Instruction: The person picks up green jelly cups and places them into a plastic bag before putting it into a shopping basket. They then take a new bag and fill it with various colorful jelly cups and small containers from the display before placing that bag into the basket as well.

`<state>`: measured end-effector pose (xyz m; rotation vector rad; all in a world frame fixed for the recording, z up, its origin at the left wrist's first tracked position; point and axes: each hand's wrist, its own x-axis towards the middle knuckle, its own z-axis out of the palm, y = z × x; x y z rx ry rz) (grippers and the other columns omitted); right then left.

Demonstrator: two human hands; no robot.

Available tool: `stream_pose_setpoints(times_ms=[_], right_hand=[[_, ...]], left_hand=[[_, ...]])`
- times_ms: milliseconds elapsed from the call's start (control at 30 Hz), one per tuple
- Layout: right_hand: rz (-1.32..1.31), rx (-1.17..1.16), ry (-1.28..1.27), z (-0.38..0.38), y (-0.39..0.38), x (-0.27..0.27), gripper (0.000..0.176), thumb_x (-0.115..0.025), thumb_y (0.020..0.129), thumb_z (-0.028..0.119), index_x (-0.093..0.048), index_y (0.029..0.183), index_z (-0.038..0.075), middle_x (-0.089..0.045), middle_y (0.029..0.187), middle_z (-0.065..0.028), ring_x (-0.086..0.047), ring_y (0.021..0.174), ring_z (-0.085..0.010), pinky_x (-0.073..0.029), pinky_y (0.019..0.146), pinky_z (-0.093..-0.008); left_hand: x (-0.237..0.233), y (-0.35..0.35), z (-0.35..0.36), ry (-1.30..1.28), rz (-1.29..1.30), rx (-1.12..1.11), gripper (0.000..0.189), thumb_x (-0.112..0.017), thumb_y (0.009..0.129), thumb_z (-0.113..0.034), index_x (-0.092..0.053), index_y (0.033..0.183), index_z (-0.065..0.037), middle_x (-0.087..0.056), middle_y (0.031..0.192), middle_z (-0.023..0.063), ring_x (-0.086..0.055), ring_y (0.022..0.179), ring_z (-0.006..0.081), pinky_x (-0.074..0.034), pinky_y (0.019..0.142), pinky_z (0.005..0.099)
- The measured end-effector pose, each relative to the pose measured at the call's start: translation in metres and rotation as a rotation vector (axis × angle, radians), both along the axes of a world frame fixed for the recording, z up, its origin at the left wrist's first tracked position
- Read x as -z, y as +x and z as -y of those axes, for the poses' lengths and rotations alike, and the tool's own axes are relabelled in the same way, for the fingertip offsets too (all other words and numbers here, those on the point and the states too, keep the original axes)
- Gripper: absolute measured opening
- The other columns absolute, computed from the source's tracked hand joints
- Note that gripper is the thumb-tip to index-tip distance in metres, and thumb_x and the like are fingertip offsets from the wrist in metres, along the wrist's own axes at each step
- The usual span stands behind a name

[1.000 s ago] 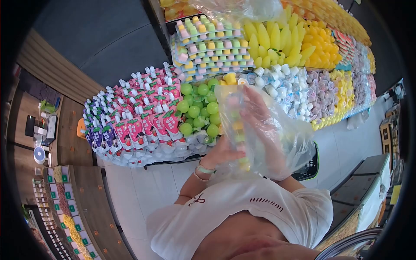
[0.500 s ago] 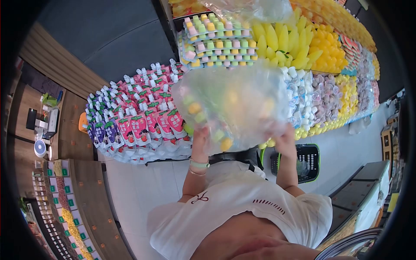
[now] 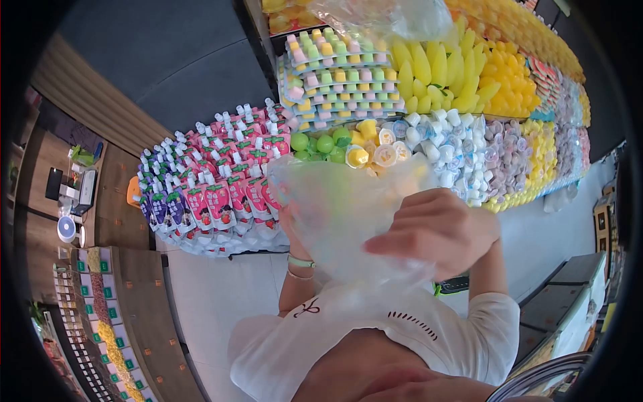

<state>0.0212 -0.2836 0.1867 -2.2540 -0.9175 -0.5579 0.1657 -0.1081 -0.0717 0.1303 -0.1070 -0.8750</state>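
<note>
A clear, cloudy plastic bag (image 3: 335,214) hangs in front of my chest, its surface blurred by movement. My left hand (image 3: 289,229) is at the bag's left edge, with most of its fingers hidden behind the film. Raised close to the camera, my right hand (image 3: 439,231) overlaps the bag's right side. Its fingers are curled in against the film, and one blurred fingertip points left. Just beyond the bag lie round green jelly cups (image 3: 325,144) and yellow jelly cups (image 3: 365,154), partly covered by it in this view.
Pink drink pouches (image 3: 218,201) with white caps crowd the stand's left side. Trays of pastel cubes (image 3: 341,77), yellow banana-shaped packs (image 3: 435,63) and white-lidded cups (image 3: 455,154) fill the rest. Another clear bag (image 3: 395,20) lies at the back. A basket (image 3: 455,285) shows partly below my right hand.
My right hand has risen toward the camera and moved across the bag. The bag has dropped lower and narrowed, uncovering the green and yellow jelly cups. My left hand has shifted slightly left.
</note>
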Motion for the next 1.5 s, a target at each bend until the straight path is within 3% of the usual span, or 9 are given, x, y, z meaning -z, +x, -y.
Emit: stream_pose_setpoints(times_ms=[67, 300, 533, 700, 867, 933, 1100, 1300, 1500], right_hand=[[0.242, 0.01, -0.285, -0.016, -0.001, -0.035, 0.021, -0.059, 0.077, 0.008, -0.063, 0.098, 0.004, -0.055, 0.065, -0.0027, -0.043, 0.044, -0.0111, -0.032, 0.042, -0.0236], [0.778, -0.061, -0.158, -0.039, 0.012, -0.059, 0.031, -0.071, 0.075, 0.022, -0.064, 0.105, 0.013, -0.058, 0.068, -0.0022, -0.038, 0.041, -0.0046, -0.024, 0.035, -0.0172], [0.77, 0.013, 0.084, -0.065, 0.007, -0.042, 0.03, -0.063, 0.077, 0.015, -0.066, 0.107, 0.009, -0.063, 0.074, -0.003, -0.036, 0.043, -0.0053, -0.023, 0.035, -0.0163], [0.258, -0.207, -0.027, -0.038, -0.01, -0.076, 0.032, -0.062, 0.076, 0.012, -0.067, 0.107, 0.006, -0.062, 0.072, -0.0005, -0.037, 0.045, -0.0056, -0.024, 0.037, -0.0168], [0.673, -0.091, -0.225, -0.028, -0.012, -0.064, 0.031, -0.067, 0.077, 0.015, -0.067, 0.108, 0.009, -0.06, 0.063, 0.0027, -0.038, 0.046, -0.006, -0.023, 0.037, -0.017], [0.714, -0.025, -0.128, -0.024, -0.012, -0.059, 0.03, -0.067, 0.077, 0.019, -0.066, 0.108, 0.018, -0.066, 0.075, 0.0011, -0.042, 0.05, -0.0091, -0.027, 0.043, -0.0186], [0.473, 0.203, -0.156, -0.022, -0.035, -0.059, 0.02, -0.061, 0.078, 0.017, -0.065, 0.095, 0.027, -0.063, 0.087, 0.0098, -0.052, 0.07, -0.0143, -0.038, 0.06, -0.028], [0.369, 0.563, -0.183, -0.045, -0.047, -0.055, 0.021, -0.06, 0.074, 0.013, -0.064, 0.089, 0.027, -0.06, 0.086, 0.0104, -0.054, 0.074, -0.0163, -0.038, 0.061, -0.0303], [0.416, 0.43, -0.044, -0.042, -0.028, -0.054, 0.015, -0.06, 0.075, 0.014, -0.063, 0.083, 0.026, -0.063, 0.082, 0.0071, -0.054, 0.072, -0.0161, -0.039, 0.061, -0.0288]], left_hand=[[-0.003, -0.004, -0.001, 0.018, -0.002, 0.002, 0.064, -0.053, 0.083, -0.039, -0.036, 0.133, -0.003, -0.049, 0.122, 0.0108, -0.05, 0.109, 0.0228, -0.043, 0.091, 0.0357], [-0.003, -0.014, -0.003, 0.076, 0.037, -0.081, 0.064, -0.052, 0.084, -0.038, -0.034, 0.134, -0.002, -0.048, 0.123, 0.0111, -0.049, 0.111, 0.0229, -0.042, 0.092, 0.0358], [-0.007, -0.009, 0.001, 0.107, 0.088, -0.073, 0.063, -0.051, 0.085, -0.037, -0.033, 0.134, -0.002, -0.047, 0.125, 0.0114, -0.048, 0.112, 0.023, -0.041, 0.094, 0.0358], [-0.012, -0.009, 0.01, 0.144, 0.138, -0.044, 0.063, -0.051, 0.085, -0.037, -0.033, 0.135, -0.002, -0.046, 0.126, 0.0116, -0.047, 0.113, 0.0231, -0.04, 0.095, 0.0359], [-0.018, -0.007, 0.014, 0.157, 0.167, -0.092, 0.063, -0.05, 0.086, -0.036, -0.032, 0.135, -0.002, -0.045, 0.127, 0.0119, -0.046, 0.114, 0.0232, -0.039, 0.095, 0.0359], [-0.019, -0.004, 0.014, 0.166, 0.178, -0.114, 0.063, -0.05, 0.086, -0.036, -0.032, 0.136, -0.002, -0.044, 0.127, 0.0119, -0.046, 0.115, 0.0232, -0.039, 0.096, 0.0359], [-0.018, -0.002, 0.018, 0.174, 0.194, -0.152, 0.063, -0.05, 0.087, -0.036, -0.031, 0.136, -0.002, -0.044, 0.128, 0.0122, -0.045, 0.116, 0.0233, -0.038, 0.097, 0.036], [-0.013, -0.004, 0.014, 0.212, 0.219, -0.119, 0.063, -0.049, 0.087, -0.035, -0.03, 0.137, -0.002, -0.042, 0.129, 0.0124, -0.044, 0.117, 0.0234, -0.037, 0.098, 0.0361], [-0.019, 0.008, 0.014, 0.301, 0.315, -0.183, 0.062, -0.049, 0.088, -0.034, -0.029, 0.137, -0.002, -0.041, 0.13, 0.0127, -0.043, 0.118, 0.0235, -0.036, 0.099, 0.0361]])
